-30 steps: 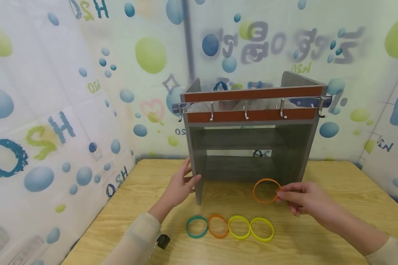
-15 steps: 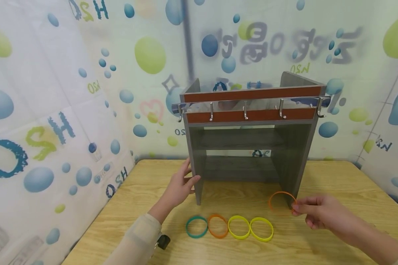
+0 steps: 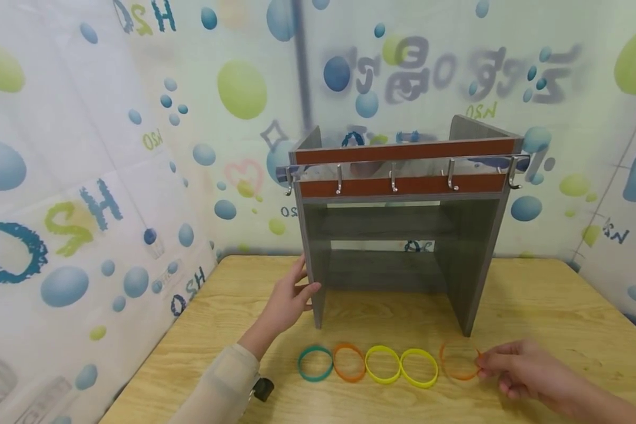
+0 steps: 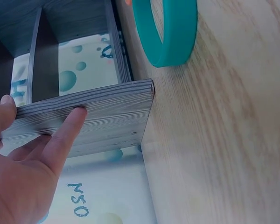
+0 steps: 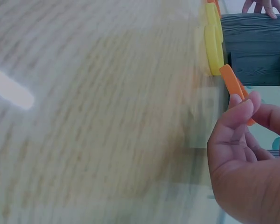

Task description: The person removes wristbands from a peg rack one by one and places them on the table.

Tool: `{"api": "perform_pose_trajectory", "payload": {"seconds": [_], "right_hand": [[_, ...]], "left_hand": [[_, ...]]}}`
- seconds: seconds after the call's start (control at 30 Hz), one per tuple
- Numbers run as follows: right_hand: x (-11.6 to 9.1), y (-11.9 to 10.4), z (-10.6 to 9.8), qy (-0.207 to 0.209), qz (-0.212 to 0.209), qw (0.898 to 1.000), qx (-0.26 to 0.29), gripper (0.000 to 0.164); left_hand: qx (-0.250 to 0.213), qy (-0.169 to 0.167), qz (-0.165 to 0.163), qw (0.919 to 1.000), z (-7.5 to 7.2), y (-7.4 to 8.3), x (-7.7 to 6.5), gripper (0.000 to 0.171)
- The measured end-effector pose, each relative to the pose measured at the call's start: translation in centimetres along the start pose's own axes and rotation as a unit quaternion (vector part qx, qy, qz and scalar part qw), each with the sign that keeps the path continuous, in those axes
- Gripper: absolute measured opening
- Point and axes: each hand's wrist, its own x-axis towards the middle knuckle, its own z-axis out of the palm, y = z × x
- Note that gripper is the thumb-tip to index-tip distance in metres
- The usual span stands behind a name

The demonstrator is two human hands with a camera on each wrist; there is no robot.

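My left hand [image 3: 288, 300] grips the near-left edge of a grey wooden shelf unit [image 3: 469, 265], thumb at the front edge and fingers on the outer face; the left wrist view shows these fingers [image 4: 67, 133] closely. My right hand [image 3: 530, 371] pinches an orange silicone wristband [image 3: 458, 377] by its right side, low at the right end of a row. In the right wrist view this band [image 5: 232, 84] is edge-on between thumb and fingertips. Along the row lie a teal wristband [image 3: 300, 368], another orange wristband [image 3: 336, 365] and two yellow wristbands [image 3: 368, 365].
A metal rail with several hooks [image 3: 394, 179] runs across the front top of the shelf unit, with no bands on it. A small black object [image 3: 262, 388] is at my left sleeve [image 3: 219, 380]. The wooden table [image 3: 244, 282] meets a printed backdrop [image 3: 244, 218].
My right hand has brought the orange wristband down and rightward from before the shelf unit to the row's right end, beside the yellow bands. My left hand has stayed on the unit.
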Motion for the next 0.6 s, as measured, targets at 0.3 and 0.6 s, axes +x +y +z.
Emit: {"api": "perform_pose_trajectory", "payload": {"seconds": [0.3,0.6], "right_hand": [[-0.20,0.81,0.57,-0.010,0.008,1.000,-0.002,0.027],[-0.05,0.86,0.98,-0.011,0.016,1.000,0.003,0.028]], "left_hand": [[-0.002,-0.009,-0.001,1.0000,0.17,-0.22,-0.01,0.081],[-0.007,-0.012,-0.009,0.9999,0.24,0.03,-0.23,0.082]]}}
